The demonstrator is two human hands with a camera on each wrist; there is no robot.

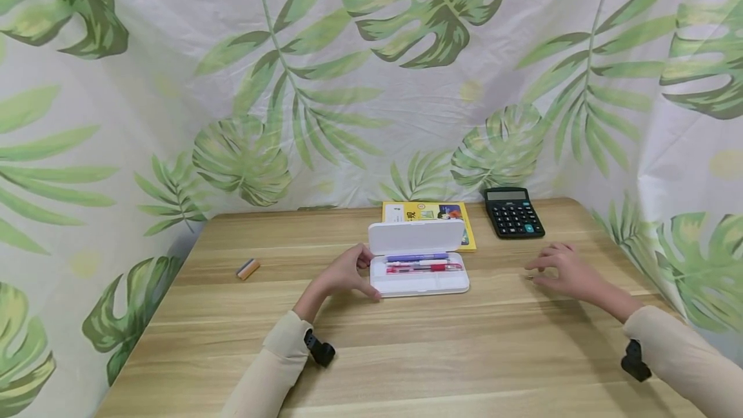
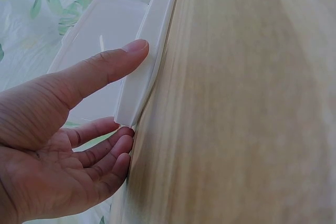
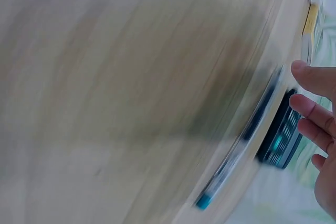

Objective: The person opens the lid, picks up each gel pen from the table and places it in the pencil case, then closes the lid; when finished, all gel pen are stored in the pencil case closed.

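My left hand (image 1: 347,271) holds the left end of an open white pencil case (image 1: 400,284). In the left wrist view, its thumb lies on the case's wall (image 2: 137,85) and the fingertips touch the end corner. Inside the case are a purple pen (image 1: 418,257) and a red pen (image 1: 445,268), with another whitish one between them. The lid (image 1: 415,237) stands raised at the back. Over the table's right side, my right hand (image 1: 565,272) has its thumb and fingers apart and holds nothing. Beside it, in the right wrist view, a teal-ended pen (image 3: 240,142) lies on the table.
Behind the case lies a yellow book (image 1: 469,231), partly hidden by the lid. A black calculator (image 1: 515,215) sits at the back right. An orange and blue eraser (image 1: 247,269) rests on the wooden table (image 1: 406,353) at left. A leaf-patterned curtain (image 1: 348,82) hangs behind.
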